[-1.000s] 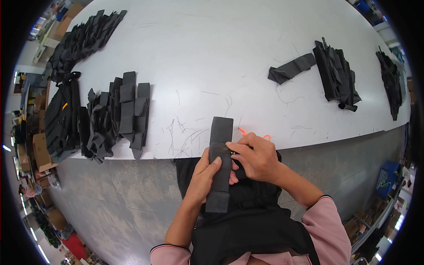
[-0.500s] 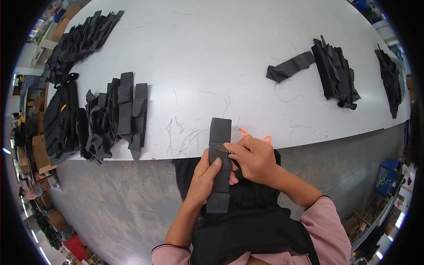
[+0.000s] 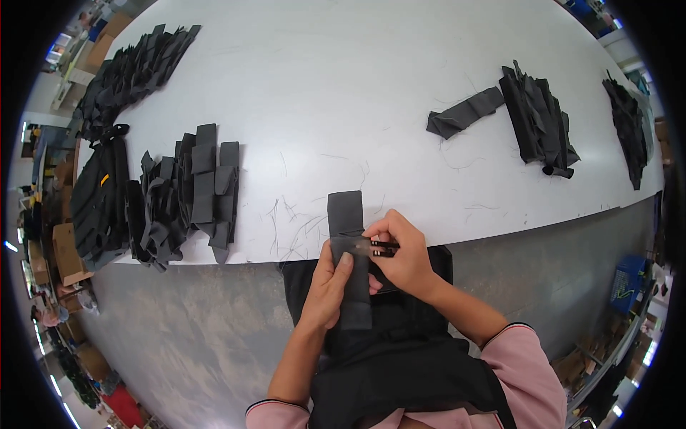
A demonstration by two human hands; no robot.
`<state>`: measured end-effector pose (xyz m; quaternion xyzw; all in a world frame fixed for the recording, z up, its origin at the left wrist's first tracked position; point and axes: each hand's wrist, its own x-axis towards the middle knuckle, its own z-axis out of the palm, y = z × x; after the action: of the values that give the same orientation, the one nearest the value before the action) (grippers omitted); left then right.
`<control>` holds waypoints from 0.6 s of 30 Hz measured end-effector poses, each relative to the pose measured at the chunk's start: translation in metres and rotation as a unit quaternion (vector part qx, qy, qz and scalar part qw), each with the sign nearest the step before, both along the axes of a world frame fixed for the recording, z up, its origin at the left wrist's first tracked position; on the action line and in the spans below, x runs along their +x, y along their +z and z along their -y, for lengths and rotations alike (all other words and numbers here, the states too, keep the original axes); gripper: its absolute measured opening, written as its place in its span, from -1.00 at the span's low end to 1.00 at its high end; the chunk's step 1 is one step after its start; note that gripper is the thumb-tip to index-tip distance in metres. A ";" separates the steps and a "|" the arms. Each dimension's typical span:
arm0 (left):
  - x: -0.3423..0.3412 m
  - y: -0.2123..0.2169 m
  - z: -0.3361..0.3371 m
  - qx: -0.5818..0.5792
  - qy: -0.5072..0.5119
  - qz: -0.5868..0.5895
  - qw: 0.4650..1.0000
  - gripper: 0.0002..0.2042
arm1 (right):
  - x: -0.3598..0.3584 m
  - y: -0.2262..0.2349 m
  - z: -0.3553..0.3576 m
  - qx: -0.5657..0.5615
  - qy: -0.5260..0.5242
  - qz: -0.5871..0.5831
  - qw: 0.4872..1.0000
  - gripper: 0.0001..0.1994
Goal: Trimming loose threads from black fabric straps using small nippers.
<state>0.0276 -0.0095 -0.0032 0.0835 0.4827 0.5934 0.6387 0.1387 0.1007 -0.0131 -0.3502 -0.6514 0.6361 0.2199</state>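
- Left grip (image 3: 326,289) clamped on a grey fabric strip (image 3: 346,211);
- right grip (image 3: 401,257) clamped on a black tool (image 3: 384,248) at the strip's right edge;
- strip piles (image 3: 204,193) on the counter (image 3: 307,107).

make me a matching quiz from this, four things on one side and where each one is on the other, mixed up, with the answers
Things
1. gray strip
2. small dark tool
3. black bag
4. blue crate

Places
A. off the table, at the right of the view
B. in the right hand
C. on the table's left side, showing a yellow mark
D. under the thumb of the left hand

Pairs: 1-D, 2-B, 3-C, 4-A
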 end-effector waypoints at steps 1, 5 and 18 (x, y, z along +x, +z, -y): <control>-0.002 -0.001 0.002 -0.017 -0.002 0.002 1.000 -0.70 | -0.001 -0.001 0.001 -0.055 0.002 -0.009 0.998 -0.81; -0.001 -0.007 0.007 -0.028 0.009 0.006 1.000 -0.67 | -0.001 0.013 0.004 -0.114 0.056 -0.021 0.992 -0.83; -0.005 0.003 0.000 0.011 0.027 -0.007 1.000 -0.59 | 0.032 -0.005 0.004 0.150 -0.045 0.045 0.987 -0.77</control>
<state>0.0222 -0.0094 -0.0006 0.0813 0.4827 0.6150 0.6182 0.1711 0.0968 -0.0177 -0.3701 -0.7324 0.5041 0.2691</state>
